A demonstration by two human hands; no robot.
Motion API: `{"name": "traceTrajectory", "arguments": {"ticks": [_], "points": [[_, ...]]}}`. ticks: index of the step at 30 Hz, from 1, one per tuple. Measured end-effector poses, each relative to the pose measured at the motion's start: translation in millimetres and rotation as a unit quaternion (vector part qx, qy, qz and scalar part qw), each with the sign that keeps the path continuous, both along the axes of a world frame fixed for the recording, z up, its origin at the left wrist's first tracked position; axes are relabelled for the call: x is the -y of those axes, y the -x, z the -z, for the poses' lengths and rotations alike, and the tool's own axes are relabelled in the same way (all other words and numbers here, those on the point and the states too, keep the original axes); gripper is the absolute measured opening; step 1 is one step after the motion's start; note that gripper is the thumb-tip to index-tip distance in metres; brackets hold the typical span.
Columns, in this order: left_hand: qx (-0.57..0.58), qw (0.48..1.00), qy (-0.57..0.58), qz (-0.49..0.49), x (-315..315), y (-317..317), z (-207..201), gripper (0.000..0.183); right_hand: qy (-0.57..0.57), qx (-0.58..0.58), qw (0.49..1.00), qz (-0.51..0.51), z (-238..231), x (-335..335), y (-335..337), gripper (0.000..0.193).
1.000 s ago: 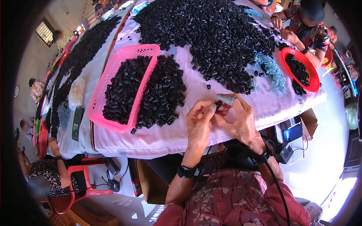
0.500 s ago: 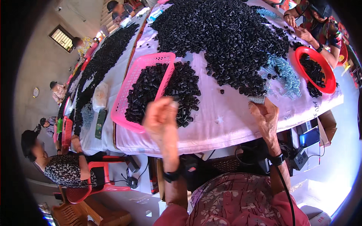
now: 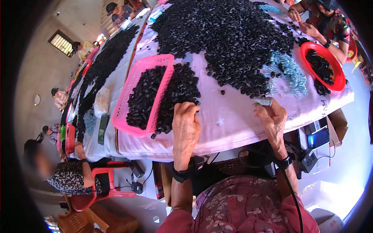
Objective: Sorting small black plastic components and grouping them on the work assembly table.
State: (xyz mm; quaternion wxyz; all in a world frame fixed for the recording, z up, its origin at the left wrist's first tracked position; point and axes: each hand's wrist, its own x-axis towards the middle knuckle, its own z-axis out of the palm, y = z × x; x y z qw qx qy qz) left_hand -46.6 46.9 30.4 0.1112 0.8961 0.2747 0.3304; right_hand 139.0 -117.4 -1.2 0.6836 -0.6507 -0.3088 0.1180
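My left hand [image 3: 186,124] is at the near right edge of a loose heap of small black plastic pieces [image 3: 182,87]. Its fingers are curled in, and whatever they hold is hidden. Beside that heap, a pink perforated basket [image 3: 118,112] holds more of the same pieces. My right hand [image 3: 275,121] hovers near the front of the large black pile [image 3: 233,42], thumb and fingers drawn together. A silvery-grey sleeve-like wrap [image 3: 263,101] shows at its index finger; anything pinched there is too small to make out.
A heap of clear bluish small parts [image 3: 289,75] lies right of the pile. Farther right is a red oval tray [image 3: 339,79] with black pieces. A person [image 3: 328,23] works at the far right, another [image 3: 70,174] at the left. Cables and boxes [image 3: 309,160] sit below the table's edge.
My left hand has moved right, from the basket's near edge to beside the loose heap. My right hand has stayed almost in place. The view has shifted slightly.
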Motion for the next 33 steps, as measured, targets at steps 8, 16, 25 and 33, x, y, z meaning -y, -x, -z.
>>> {"name": "traceTrajectory", "arguments": {"ticks": [8, 16, 25, 33], "points": [[-0.025, 0.999, -0.029, -0.022, -1.2, -3.9, -1.2, 0.021, -0.027, -0.033, 0.992, 0.121, -16.5, 31.9, -31.4, 0.015], [-0.042, 0.999, -0.031, -0.014, -1.3, -4.4, -1.8, 0.021, 0.069, 0.108, 0.983, 0.131, -19.0, 45.7, -55.9, 0.019], [0.231, 0.885, 0.395, 0.090, 39.8, -26.9, 11.2, 0.020, 0.164, 0.453, 0.863, 0.149, -21.6, 23.6, -52.1, 0.012], [0.304, 0.700, 0.618, 0.189, 52.2, -53.3, 17.1, 0.023, 0.220, 0.282, 0.919, 0.167, -10.6, 32.0, -62.8, 0.020]]}}
